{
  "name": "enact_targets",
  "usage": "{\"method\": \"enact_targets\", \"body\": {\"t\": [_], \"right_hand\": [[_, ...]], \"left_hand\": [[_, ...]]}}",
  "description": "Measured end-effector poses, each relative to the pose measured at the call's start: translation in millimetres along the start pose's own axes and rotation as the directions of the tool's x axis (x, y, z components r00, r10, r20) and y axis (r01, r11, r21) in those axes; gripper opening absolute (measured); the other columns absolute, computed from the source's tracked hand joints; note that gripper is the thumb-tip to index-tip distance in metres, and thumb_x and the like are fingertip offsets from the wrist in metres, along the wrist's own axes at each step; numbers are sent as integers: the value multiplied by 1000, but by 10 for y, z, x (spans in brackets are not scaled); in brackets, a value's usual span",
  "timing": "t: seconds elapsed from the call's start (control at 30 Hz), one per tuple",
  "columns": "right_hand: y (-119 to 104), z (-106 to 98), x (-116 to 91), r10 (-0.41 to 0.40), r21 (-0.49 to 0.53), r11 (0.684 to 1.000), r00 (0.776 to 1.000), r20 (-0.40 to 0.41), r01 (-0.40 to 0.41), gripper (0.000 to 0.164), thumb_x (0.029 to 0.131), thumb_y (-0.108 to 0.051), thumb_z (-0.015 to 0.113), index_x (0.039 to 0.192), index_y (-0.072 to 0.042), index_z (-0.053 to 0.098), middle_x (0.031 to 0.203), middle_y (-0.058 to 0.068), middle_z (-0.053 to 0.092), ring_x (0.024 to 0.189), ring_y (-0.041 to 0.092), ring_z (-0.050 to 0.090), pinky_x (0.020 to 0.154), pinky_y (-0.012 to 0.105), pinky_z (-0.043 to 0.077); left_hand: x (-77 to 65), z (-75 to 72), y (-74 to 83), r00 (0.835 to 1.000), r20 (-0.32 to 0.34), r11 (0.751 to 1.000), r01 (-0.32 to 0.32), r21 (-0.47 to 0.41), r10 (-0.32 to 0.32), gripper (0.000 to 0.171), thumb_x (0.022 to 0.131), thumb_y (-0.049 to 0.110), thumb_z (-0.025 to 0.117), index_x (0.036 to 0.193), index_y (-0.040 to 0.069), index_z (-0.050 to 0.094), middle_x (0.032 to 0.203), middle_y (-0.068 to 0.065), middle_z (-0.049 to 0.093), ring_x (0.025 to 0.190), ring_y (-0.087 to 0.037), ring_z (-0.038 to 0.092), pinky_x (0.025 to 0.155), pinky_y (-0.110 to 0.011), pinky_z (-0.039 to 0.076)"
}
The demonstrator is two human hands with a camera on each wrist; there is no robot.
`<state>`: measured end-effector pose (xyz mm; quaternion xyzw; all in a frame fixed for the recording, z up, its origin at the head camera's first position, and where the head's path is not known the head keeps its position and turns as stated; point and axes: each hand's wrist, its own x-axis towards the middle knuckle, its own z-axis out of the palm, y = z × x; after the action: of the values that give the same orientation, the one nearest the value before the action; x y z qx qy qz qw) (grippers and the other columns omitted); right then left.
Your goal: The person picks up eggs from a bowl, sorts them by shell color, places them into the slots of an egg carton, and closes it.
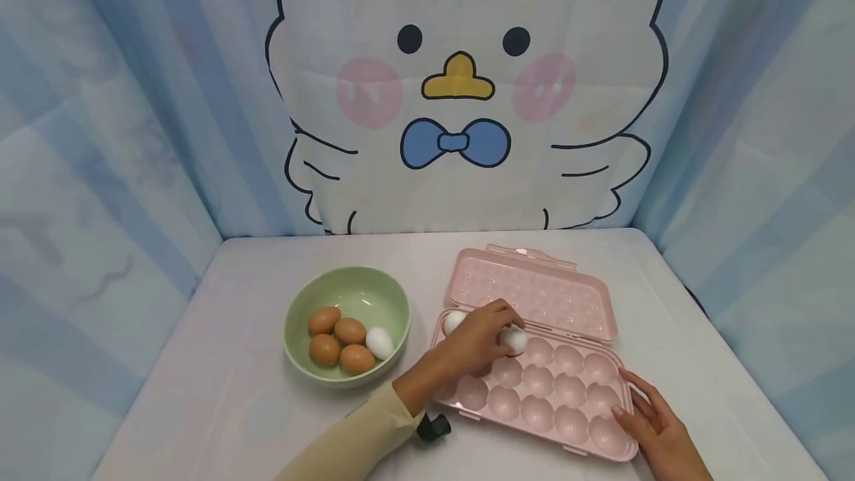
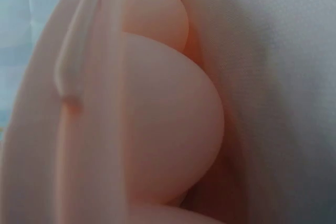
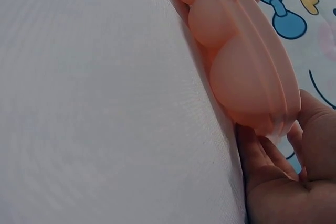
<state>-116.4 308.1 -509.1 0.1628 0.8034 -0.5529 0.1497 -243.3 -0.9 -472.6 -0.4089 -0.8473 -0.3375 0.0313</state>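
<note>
My left hand (image 1: 477, 338) reaches over the pink egg box (image 1: 537, 381) and pinches a white egg (image 1: 514, 341) between thumb and fingers at the back row of cups. Another white egg (image 1: 453, 321) sits in the back-left cup, partly behind that hand. At the box's right end, my right hand (image 1: 657, 425) grips the rim, its thumb on top; the right wrist view shows its fingers (image 3: 257, 156) under the end. The left wrist view holds only the side and rounded cups (image 2: 173, 124) of the box, without the hand.
Left of the box stands a green bowl (image 1: 347, 280) with several brown eggs (image 1: 325, 349) and one white egg (image 1: 380, 344). The box's lid (image 1: 534, 292) lies folded back behind it. A black wrist device (image 1: 434, 427) is near the left sleeve. Printed curtains surround the table.
</note>
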Motion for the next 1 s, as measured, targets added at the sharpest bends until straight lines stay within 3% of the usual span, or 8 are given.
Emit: {"method": "enact_targets", "body": {"t": [0.27, 0.57, 0.8, 1.0], "right_hand": [[-22, -5, 1, 31, 19, 999, 1000, 0, -31, 98, 95, -52, 72, 166, -19, 13, 168, 24, 13, 152, 41, 18, 90, 13, 46], [-8, -1, 0, 46, 33, 998, 999, 2, -46, 98, 96, -49, 72, 166, -18, 12, 168, 26, 11, 152, 44, 18, 99, 27, 48], [22, 14, -19, 26, 122, 992, 1000, 12, -27, 97, 96, -43, 75, 166, -19, 13, 169, 23, 9, 151, 41, 19, 87, 13, 48], [17, 18, -8, 30, 133, 991, 1000, 7, -31, 98, 95, -42, 76, 166, -19, 14, 169, 23, 9, 151, 40, 19, 91, 16, 48]], "left_hand": [[-5, -37, -4, 1000, -18, 1000, -8, 2, 8, 37, 85, 12, 87, 118, 8, 70, 116, 0, 64, 106, -12, 63, 95, -15, 45], [-55, -153, 16, 998, -49, 997, 23, -71, -26, 33, 88, 13, 85, 119, 11, 71, 115, 3, 65, 108, -14, 64, 93, -15, 46], [-105, -262, 31, 996, -90, 991, 2, -131, -14, 31, 90, 10, 83, 118, 6, 71, 114, -2, 66, 105, -20, 65, 92, -19, 49], [-210, -377, -9, 992, -123, 987, -15, -163, -5, 26, 93, 10, 79, 118, 6, 71, 113, -9, 70, 103, -22, 66, 92, -28, 53]]}}
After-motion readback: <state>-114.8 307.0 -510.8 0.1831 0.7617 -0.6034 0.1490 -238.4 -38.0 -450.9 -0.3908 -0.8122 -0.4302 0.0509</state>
